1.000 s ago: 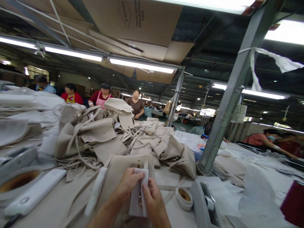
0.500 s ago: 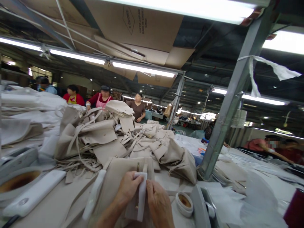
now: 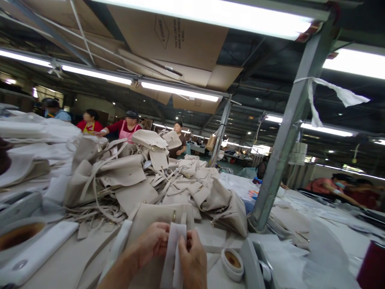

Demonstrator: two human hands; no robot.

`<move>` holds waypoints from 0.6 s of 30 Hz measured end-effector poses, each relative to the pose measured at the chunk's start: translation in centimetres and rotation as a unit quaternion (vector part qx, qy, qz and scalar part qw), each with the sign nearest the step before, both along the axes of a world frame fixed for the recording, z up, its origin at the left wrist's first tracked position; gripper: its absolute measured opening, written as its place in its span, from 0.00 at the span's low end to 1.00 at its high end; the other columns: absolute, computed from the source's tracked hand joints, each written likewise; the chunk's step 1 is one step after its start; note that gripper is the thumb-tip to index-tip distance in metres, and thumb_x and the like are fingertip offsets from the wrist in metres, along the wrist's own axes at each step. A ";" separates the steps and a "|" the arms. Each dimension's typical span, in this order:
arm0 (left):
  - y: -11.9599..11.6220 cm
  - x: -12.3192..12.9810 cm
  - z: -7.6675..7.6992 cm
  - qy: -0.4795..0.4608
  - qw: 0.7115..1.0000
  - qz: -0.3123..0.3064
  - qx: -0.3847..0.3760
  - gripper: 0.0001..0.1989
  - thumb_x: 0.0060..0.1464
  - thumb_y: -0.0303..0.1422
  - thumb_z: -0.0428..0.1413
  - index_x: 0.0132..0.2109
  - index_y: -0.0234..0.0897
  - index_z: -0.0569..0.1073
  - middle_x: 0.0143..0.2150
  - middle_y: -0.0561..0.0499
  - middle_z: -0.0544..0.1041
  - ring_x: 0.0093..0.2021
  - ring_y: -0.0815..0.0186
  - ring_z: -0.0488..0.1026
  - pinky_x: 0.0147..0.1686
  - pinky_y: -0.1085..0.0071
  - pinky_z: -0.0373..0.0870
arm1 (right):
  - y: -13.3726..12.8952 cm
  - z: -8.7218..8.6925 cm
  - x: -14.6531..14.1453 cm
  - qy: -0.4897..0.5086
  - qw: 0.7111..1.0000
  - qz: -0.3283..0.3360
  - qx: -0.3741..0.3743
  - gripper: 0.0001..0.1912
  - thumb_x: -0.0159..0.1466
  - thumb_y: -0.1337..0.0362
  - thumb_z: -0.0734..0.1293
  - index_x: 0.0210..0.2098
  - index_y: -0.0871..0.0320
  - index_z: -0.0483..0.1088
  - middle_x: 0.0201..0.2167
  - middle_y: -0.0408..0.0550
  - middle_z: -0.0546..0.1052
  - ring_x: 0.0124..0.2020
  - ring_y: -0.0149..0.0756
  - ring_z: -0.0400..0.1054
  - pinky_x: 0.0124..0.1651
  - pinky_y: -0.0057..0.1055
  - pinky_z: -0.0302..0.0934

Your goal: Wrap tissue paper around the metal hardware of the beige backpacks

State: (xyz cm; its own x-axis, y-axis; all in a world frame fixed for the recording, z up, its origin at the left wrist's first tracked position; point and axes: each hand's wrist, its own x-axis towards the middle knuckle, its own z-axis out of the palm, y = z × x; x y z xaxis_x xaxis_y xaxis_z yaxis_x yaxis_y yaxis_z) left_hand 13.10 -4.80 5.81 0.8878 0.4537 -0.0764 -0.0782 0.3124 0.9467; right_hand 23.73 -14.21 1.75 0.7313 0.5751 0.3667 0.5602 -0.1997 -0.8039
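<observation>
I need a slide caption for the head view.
Left hand and right hand handle a white strip over a beige bag, heaped bags behind.

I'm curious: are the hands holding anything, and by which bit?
A white strip: the right hand pinches its upper right edge; the left hand is at its left edge, grip unclear.

Glaring tube lights (image 3: 228, 12) beneath dim roof (image 3: 275, 58), slight blur.

Lit fluorescent tubes (image 3: 180, 91) and cardboard sheets (image 3: 204, 46) under a dark roof (image 3: 270, 76), grey post (image 3: 279, 152) alongside
</observation>
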 end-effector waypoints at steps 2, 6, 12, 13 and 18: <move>0.4 -0.1 -0.1 0.009 1.000 -0.006 -0.027 0.13 0.31 0.26 0.56 0.30 0.34 0.78 0.27 0.48 0.80 0.30 0.63 0.75 0.34 0.70 0.71 | 0.1 0.1 0.0 0.007 1.000 0.001 0.006 0.10 0.59 0.54 0.58 0.27 0.52 0.63 0.21 0.44 0.74 0.25 0.40 0.70 0.28 0.30 0.56; 0.5 0.9 -1.2 0.016 0.999 0.037 -0.012 0.06 0.35 0.28 0.64 0.27 0.35 0.78 0.26 0.49 0.80 0.27 0.66 0.74 0.31 0.72 0.70 | 0.5 -0.2 0.0 0.030 0.999 0.007 0.019 0.10 0.58 0.54 0.59 0.26 0.51 0.63 0.21 0.44 0.73 0.26 0.40 0.69 0.28 0.30 0.56; -0.1 1.8 -2.5 0.023 0.998 0.053 -0.026 0.08 0.41 0.33 0.66 0.23 0.34 0.77 0.20 0.49 0.76 0.22 0.66 0.70 0.25 0.73 0.65 | 0.6 -0.6 -0.5 0.051 0.999 0.002 0.017 0.13 0.58 0.50 0.58 0.26 0.51 0.63 0.20 0.43 0.72 0.26 0.40 0.69 0.29 0.31 0.57; -0.1 1.7 -2.6 0.015 0.998 0.044 -0.043 0.08 0.41 0.33 0.66 0.23 0.33 0.77 0.19 0.49 0.76 0.22 0.66 0.70 0.25 0.73 0.65 | 0.5 -0.5 -0.6 0.053 0.998 0.005 0.016 0.13 0.58 0.50 0.59 0.25 0.51 0.62 0.20 0.42 0.72 0.26 0.40 0.69 0.29 0.31 0.57; -0.5 1.8 -2.8 -0.022 0.993 0.000 -0.120 0.09 0.43 0.33 0.66 0.26 0.30 0.78 0.19 0.48 0.76 0.23 0.62 0.72 0.28 0.69 0.66 | 0.6 -0.3 -0.5 0.089 0.994 0.039 0.052 0.14 0.58 0.50 0.60 0.23 0.52 0.61 0.18 0.40 0.70 0.23 0.37 0.67 0.27 0.29 0.58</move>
State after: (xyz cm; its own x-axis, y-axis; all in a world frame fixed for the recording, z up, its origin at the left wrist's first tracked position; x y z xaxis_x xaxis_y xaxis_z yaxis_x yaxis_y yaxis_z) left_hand 14.94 -5.31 2.98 0.8932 0.4266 -0.1423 -0.1182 0.5279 0.8410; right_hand 23.20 -13.61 1.49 0.7440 0.5991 0.2960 0.4179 -0.0715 -0.9057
